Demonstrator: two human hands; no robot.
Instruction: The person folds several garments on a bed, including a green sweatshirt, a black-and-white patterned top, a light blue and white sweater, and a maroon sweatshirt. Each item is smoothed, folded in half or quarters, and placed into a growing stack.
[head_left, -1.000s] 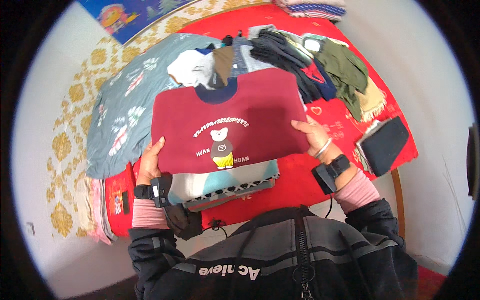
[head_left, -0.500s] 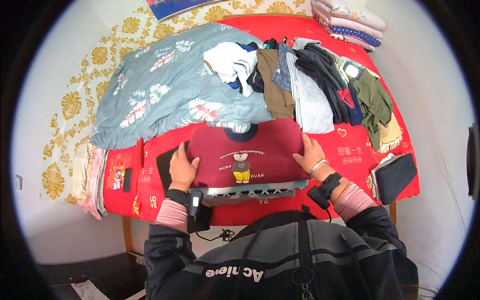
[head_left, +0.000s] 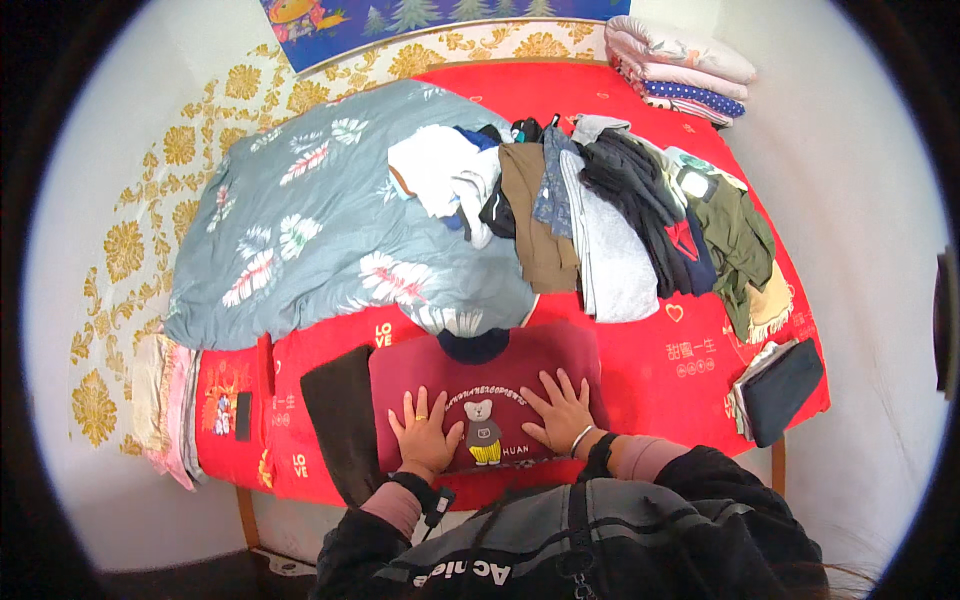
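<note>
A folded maroon sweatshirt (head_left: 485, 375) with a dark navy collar and a printed bear lies at the near edge of the bed. My left hand (head_left: 425, 438) rests flat on its left part, fingers spread. On the other side of the bear, my right hand (head_left: 558, 415) also lies flat with fingers apart. Neither hand grips the cloth. A dark garment (head_left: 338, 425) sticks out to the left of the sweatshirt and hangs over the bed edge. A sliver of patterned cloth shows under the sweatshirt's near edge.
Behind the sweatshirt spreads a grey-blue floral quilt (head_left: 300, 220). Loose clothes lie beside it, including brown trousers (head_left: 538, 215), a light grey garment (head_left: 612, 265) and an olive garment (head_left: 735, 230). A small folded pile (head_left: 785, 390) sits at right; folded bedding (head_left: 690, 75) stands at the far right.
My hands have moved from the sweatshirt's sides onto its front and now lie flat. The sweatshirt has come down closer to me, and more of the dark garment shows. The view has shifted.
</note>
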